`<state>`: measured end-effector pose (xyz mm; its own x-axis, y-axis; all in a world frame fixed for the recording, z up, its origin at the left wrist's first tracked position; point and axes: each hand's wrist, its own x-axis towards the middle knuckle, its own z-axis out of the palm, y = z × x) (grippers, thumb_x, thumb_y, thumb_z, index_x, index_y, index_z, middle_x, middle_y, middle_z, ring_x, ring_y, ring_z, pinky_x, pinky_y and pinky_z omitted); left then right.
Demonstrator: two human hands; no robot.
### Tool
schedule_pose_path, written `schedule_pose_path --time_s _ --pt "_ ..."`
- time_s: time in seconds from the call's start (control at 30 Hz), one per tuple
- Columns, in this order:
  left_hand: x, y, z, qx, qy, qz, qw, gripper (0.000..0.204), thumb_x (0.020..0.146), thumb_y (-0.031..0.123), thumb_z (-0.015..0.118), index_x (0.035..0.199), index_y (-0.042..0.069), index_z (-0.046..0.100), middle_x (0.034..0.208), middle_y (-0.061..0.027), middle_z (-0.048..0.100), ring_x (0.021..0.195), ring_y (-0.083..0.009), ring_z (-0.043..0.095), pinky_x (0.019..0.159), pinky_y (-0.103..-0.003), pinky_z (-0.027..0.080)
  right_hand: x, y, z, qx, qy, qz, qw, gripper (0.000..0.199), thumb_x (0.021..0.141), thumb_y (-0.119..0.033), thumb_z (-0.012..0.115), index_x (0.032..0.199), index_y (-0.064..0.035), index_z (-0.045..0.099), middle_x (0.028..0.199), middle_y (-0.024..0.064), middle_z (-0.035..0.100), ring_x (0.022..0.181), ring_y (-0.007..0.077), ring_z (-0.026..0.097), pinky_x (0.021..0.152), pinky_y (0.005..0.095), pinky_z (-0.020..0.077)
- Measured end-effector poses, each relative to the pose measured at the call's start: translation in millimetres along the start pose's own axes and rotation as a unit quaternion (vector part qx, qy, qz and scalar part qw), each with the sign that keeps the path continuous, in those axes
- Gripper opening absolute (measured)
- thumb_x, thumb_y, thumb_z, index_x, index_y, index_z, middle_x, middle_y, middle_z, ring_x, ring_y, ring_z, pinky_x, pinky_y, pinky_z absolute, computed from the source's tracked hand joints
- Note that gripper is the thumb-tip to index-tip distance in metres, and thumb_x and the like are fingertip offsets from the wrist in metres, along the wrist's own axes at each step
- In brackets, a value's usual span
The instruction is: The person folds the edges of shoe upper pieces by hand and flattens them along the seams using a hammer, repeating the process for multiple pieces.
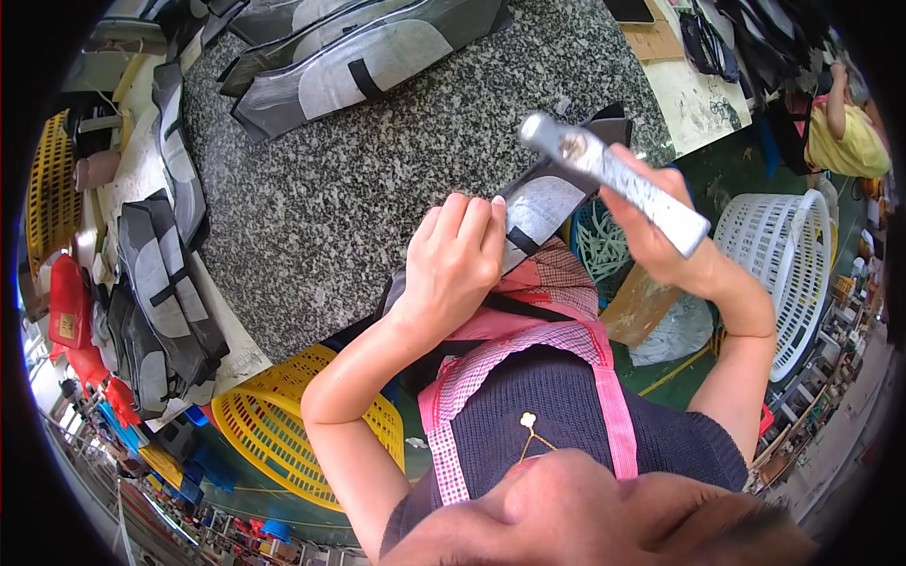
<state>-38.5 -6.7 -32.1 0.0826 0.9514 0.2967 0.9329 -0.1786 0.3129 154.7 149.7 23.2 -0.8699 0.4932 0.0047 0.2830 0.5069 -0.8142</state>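
My right hand [661, 231] is raised over the near right part of the speckled stone slab [311, 208], its fingers wrapped round a metal hammer [628, 184]. The hammer is lifted above a long dark grey piece [543, 203], which has a light grey patch and a black strap. That piece lies along the slab's near edge, close to my body. My left hand [453, 259] presses on it with bent fingers and holds it at the edge; the part under the hand is hidden. The hammer's handle is mostly covered by my right hand.
Similar grey pieces [321, 80] lie stacked at the slab's far side, with more pieces [156, 283] at its left. A yellow basket [283, 434] stands below left, a white basket [779, 274] at right. Another person [845, 132] in yellow is at the far right.
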Motion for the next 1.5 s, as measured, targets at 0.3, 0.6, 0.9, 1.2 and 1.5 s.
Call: schedule_pose_path --time_s 0.3,0.6,0.9,1.2,1.5 --pt "-18.0 -6.2 -14.2 -0.148 -0.001 -0.139 0.979 0.012 0.079 0.007 0.073 0.091 0.002 0.073 0.082 -0.0088 0.063 0.079 -0.0267 0.06 0.07 -0.037 0.051 7.1 0.9 13.5 -0.033 -0.101 0.063 0.992 0.016 0.092 -0.016 0.058 0.097 -0.0019 0.052 0.068 0.0234 0.059 0.07 0.0452 0.063 0.058 0.0485 0.0493" --pt "-29.8 -8.1 -19.7 -0.192 -0.009 -0.164 0.968 0.014 0.079 0.004 0.074 0.093 0.0 0.072 0.084 -0.009 0.063 0.079 -0.0275 0.06 0.069 -0.038 0.051 13.7 -13.0 24.3 -0.009 -0.178 0.125 0.976 0.02 0.095 -0.02 0.057 0.102 -0.002 0.056 0.073 0.0233 0.063 0.072 0.0441 0.064 0.059 0.0488 0.0508" --pt "-40.1 0.6 -13.3 -0.063 0.015 -0.046 0.997 0.028 0.073 0.002 0.066 0.101 -0.003 0.067 0.09 -0.0091 0.061 0.081 -0.0244 0.059 0.068 -0.035 0.051 3.1 -11.6 26.3 -0.085 -0.202 0.023 0.975 0.011 0.092 -0.008 0.054 0.101 -0.0013 0.052 0.073 0.0244 0.063 0.07 0.0437 0.065 0.059 0.0521 0.0506" --pt "8.9 -10.6 1.1 -0.059 0.041 -0.037 0.997 0.027 0.073 0.005 0.07 0.101 0.002 0.07 0.09 -0.007 0.063 0.084 -0.0241 0.059 0.072 -0.036 0.051 2.3 -2.2 23.0 -0.089 -0.076 0.071 0.991 0.017 0.088 -0.007 0.054 0.102 0.0 0.046 0.07 0.0286 0.059 0.075 0.0485 0.061 0.062 0.0541 0.0463" --pt "-6.0 3.5 -5.2 -0.02 0.032 -0.077 0.996 0.027 0.076 0.014 0.077 0.1 0.004 0.071 0.09 -0.0041 0.064 0.086 -0.0237 0.057 0.073 -0.037 0.047 8.0 -20.3 8.6 0.003 -0.002 -0.004 1.0 0.01 0.091 -0.004 0.062 0.1 0.0 0.058 0.078 0.0209 0.06 0.078 0.0441 0.063 0.059 0.0384 0.0485"
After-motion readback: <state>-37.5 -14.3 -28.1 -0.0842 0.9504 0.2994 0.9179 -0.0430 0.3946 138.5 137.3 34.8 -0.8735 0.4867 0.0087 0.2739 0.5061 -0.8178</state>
